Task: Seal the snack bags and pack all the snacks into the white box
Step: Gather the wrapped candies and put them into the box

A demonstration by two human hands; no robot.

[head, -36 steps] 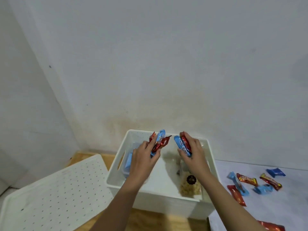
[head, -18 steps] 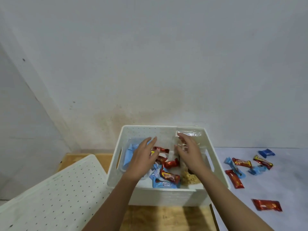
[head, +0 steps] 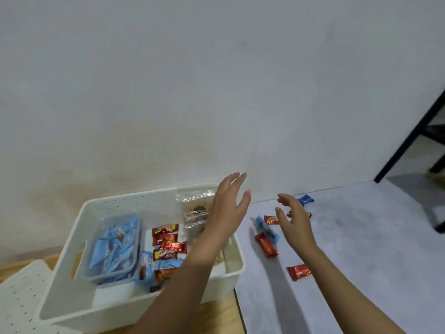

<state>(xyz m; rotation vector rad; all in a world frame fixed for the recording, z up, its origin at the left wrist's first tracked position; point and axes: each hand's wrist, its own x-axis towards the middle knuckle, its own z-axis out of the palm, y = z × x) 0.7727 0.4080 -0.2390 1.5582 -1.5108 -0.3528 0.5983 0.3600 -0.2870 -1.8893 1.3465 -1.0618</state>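
The white box (head: 79, 222) sits at lower left. Inside it are a clear tub of blue snack packs (head: 113, 249), loose red and blue snack packs (head: 168, 247) and a clear snack bag (head: 196, 206) leaning in its far right corner. My left hand (head: 228, 208) hovers open and empty over the box's right edge. My right hand (head: 292, 219) is open and empty above the grey surface, over loose snacks: a red pack (head: 266, 244), a blue pack (head: 263, 229), another red pack (head: 298, 272) and a dark blue pack (head: 305, 199).
The perforated white lid (head: 21, 300) lies at lower left on the wooden surface (head: 216, 314). The grey surface (head: 373, 249) stretches to the right. A black frame leg (head: 409, 138) stands at far right. A white wall is directly behind the box.
Both hands held red and blue packs over the box, dropped them inside, then lifted out empty and swung right towards the loose snacks. The view has turned right.
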